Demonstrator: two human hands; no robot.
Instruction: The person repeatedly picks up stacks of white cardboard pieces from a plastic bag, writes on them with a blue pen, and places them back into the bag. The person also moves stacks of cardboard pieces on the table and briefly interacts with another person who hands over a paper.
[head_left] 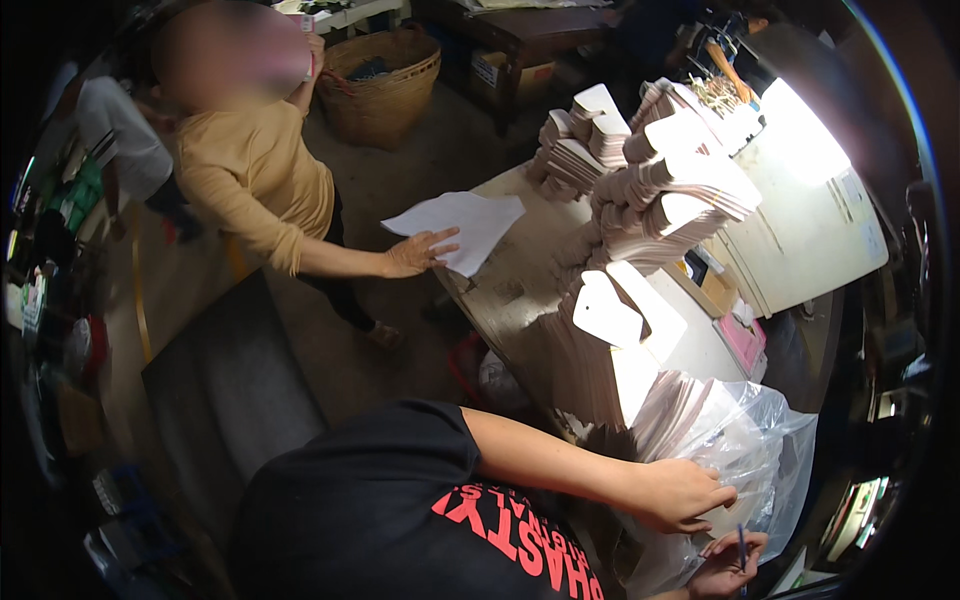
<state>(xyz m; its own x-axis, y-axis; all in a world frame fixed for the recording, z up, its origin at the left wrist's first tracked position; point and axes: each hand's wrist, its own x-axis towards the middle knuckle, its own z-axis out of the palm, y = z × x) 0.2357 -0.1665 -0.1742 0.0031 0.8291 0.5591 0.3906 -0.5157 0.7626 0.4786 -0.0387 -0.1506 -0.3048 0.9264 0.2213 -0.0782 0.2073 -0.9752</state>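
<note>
My left hand [685, 495] rests on a clear plastic bag [785, 445], its fingers partly stretched over the crinkled film. Just below it, my right hand [728, 565] is closed around a dark pen [742, 545] held upright. Inside or under the bag lies a bundle of flat card pieces [672, 405], blurred by the film. Touching the bag's far side stands a tall stack of white-topped card pieces [610, 310] with rounded corners. What the pen's tip touches is hidden.
More card stacks [680, 190] crowd the table [505, 290]. A person in a tan top [265, 180] reaches to its left edge with a hand on a white sheet [485, 225]. A wicker basket [385, 95] stands behind. An open carton [712, 285] and pink item [742, 335] lie right.
</note>
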